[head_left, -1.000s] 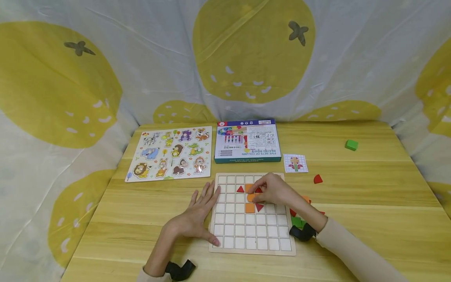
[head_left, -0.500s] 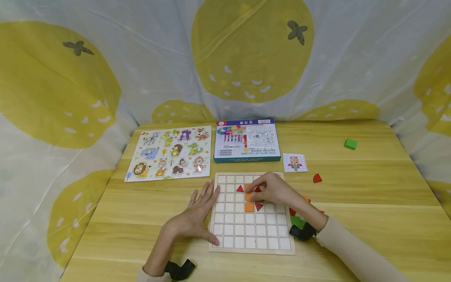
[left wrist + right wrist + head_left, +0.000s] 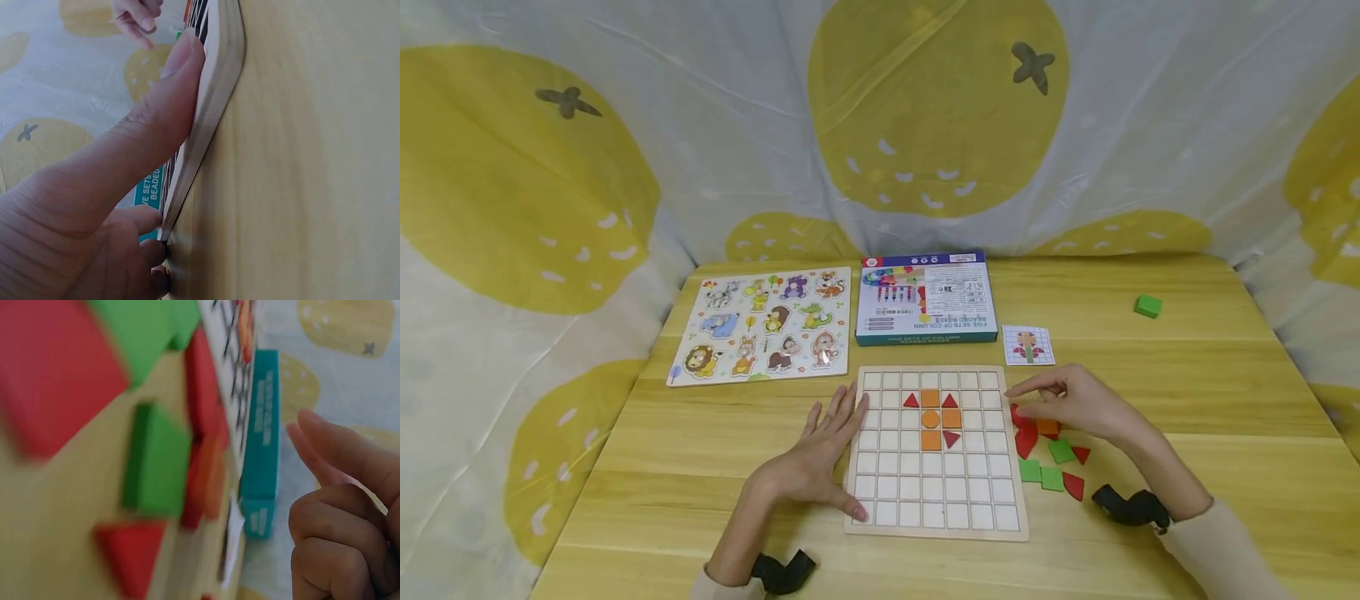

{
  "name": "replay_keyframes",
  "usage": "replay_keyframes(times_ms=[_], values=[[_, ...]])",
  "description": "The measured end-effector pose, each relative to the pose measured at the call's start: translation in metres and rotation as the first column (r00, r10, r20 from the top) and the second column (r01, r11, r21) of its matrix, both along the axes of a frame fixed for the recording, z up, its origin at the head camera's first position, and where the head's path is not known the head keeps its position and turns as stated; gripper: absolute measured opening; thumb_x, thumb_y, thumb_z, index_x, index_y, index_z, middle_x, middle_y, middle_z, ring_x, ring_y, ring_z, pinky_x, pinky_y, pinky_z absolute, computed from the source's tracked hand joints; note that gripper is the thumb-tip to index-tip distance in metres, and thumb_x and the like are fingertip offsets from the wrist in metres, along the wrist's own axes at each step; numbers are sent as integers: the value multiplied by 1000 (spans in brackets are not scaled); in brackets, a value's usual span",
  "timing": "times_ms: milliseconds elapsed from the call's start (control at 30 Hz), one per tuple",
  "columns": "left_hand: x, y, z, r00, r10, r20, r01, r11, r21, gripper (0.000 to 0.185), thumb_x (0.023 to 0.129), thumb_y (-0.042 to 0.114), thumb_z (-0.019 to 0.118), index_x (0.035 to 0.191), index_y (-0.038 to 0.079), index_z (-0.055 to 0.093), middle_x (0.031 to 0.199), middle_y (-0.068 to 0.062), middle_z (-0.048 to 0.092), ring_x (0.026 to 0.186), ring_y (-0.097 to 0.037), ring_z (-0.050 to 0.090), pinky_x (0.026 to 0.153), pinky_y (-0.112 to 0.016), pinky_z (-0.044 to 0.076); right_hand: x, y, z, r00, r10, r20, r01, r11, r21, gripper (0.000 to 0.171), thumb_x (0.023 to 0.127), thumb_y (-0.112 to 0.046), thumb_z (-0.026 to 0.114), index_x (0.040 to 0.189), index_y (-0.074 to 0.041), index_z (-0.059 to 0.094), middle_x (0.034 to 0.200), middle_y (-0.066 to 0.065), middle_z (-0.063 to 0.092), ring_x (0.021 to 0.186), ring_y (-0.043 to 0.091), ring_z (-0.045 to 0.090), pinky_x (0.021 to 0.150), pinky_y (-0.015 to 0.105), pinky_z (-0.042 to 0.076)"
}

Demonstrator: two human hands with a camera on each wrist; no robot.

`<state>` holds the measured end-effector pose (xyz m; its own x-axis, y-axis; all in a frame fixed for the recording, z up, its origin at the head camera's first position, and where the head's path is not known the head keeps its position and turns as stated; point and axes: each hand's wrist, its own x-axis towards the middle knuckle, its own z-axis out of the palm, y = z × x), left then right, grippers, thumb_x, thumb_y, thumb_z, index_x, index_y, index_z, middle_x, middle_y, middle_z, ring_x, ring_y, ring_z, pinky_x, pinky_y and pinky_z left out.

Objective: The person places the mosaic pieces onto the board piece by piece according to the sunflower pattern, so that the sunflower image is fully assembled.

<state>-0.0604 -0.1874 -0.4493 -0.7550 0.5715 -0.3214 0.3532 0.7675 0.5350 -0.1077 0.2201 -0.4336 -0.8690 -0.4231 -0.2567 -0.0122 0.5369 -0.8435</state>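
Your left hand [image 3: 816, 467] lies flat with straight fingers, pressing on the left edge of the wooden grid board [image 3: 936, 500]; the left wrist view shows the thumb [image 3: 169, 94] pushed against the board's rim. Press down the same way so the board does not slide. Your right hand [image 3: 1071, 402] hangs over the pile of loose pieces [image 3: 1048, 454] just right of the board, fingers loosely bent and holding nothing that I can see. Pick one piece with your fingertips, and check the small pattern card [image 3: 1028, 345] so you take the right colour and shape. On the board I count seven pieces: three orange squares [image 3: 930, 398], one orange circle [image 3: 930, 419] and three red triangles [image 3: 912, 401]. In the pile I can see three green squares, about four red pieces and one orange piece partly hidden under your hand. One more green block [image 3: 1147, 307] sits far off, well apart at the back right of the table [image 3: 1187, 400].
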Motion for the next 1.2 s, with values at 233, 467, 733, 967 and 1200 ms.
replay_keyframes(times_ms=[233,467,733,967,1200], values=[[0,0,-2,1000,5,7,-5,1000,4,152,61,55,95,166,8,-5,172,-14,-23,160,-37,-19,128,-64,-10,8,30,-11,999,-6,46,5,1000,13,37,84,-18,86,118,-5,78,63,-6,25,57,8,26,50,25,23],[0,0,-3,1000,-4,-4,4,1000,17,153,61,55,95,166,7,-5,172,-15,-23,160,-37,-18,128,-64,-10,8,33,-17,999,-7,51,6,1000,26,35,81,-11,87,113,-2,78,63,-5,28,57,8,28,50,23,23],[-1,0,-3,1000,-1,-4,1,1000,14,153,61,54,95,166,8,-5,172,-15,-23,160,-37,-18,128,-64,-10,5,29,-17,997,-83,7,82,991,106,35,85,-15,85,117,-3,77,64,-4,31,59,11,32,51,28,24],[-2,0,-2,1000,-6,-8,6,1000,18,152,61,54,95,166,8,-5,172,-15,-23,160,-38,-18,128,-64,-11,4,28,-16,992,-111,-58,117,988,101,32,87,-11,82,117,-2,77,62,-5,30,57,10,30,51,28,24],[-1,0,-2,1000,0,1,0,1000,21,152,61,54,96,166,7,-4,172,-15,-22,160,-38,-18,128,-65,-10,3,14,-12,997,-71,-35,74,994,86,30,86,-18,85,112,-6,79,62,-5,29,57,9,29,52,26,23]])
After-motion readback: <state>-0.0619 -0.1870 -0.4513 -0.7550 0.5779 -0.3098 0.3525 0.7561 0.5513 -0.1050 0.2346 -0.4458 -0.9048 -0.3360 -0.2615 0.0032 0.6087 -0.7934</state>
